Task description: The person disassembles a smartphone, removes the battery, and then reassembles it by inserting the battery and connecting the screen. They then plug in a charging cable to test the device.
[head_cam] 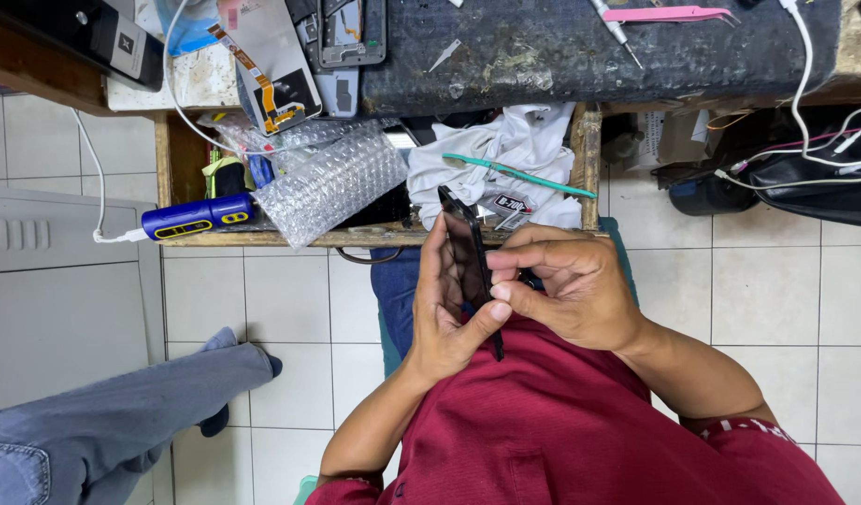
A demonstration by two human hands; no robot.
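I hold a thin black phone point(467, 245) edge-on over my lap, just in front of an open wooden drawer point(586, 159). My left hand point(443, 309) cups its left face, thumb pressed along the lower edge. My right hand point(566, 285) grips it from the right, fingers curled over the edge near the middle. Both hands touch each other at the phone. The phone's screen side cannot be seen.
The drawer holds bubble wrap point(332, 182), white cloth point(515, 150), a teal toothbrush point(519, 171) and a blue tool point(197, 216). Above, a dark work mat point(589, 47) carries pink tweezers point(669, 13) and phone parts point(346, 37). Another person's leg point(122, 411) stretches across the tiled floor at left.
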